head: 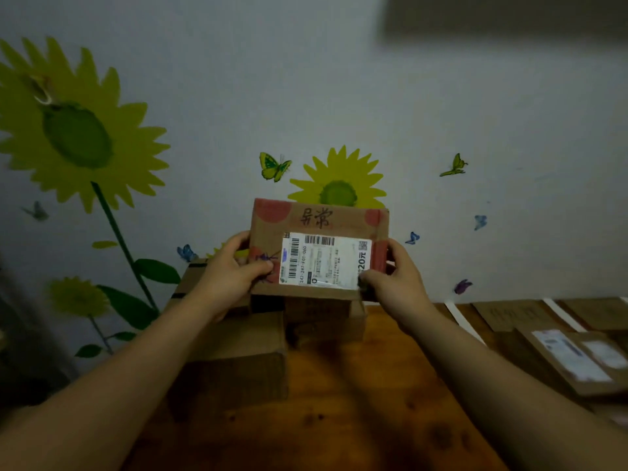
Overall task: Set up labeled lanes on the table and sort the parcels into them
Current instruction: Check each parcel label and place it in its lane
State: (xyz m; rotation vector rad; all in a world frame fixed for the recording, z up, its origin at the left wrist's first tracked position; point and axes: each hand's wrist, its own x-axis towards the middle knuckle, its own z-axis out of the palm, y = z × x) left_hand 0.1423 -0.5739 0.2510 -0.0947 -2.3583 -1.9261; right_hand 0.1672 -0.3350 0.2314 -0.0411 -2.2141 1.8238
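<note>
I hold a brown cardboard parcel (pixel 326 226) up in front of the wall, its face tilted toward me. It bears red patches, handwritten characters along the top and a white shipping label with barcodes. My left hand (pixel 227 273) grips its left edge, thumb on the front. My right hand (pixel 394 283) grips its right edge, thumb on the label's corner. Below it, several plain cardboard parcels (pixel 238 355) stand stacked on the wooden table (pixel 356 402). At the right, flat parcels (pixel 574 362) lie between white strips (pixel 465 321) beside cardboard lane cards (pixel 509 314).
The table's back edge meets a pale wall with sunflower and butterfly stickers. The room is dim. A dark gap lies left of the table. Bare wood shows between my forearms.
</note>
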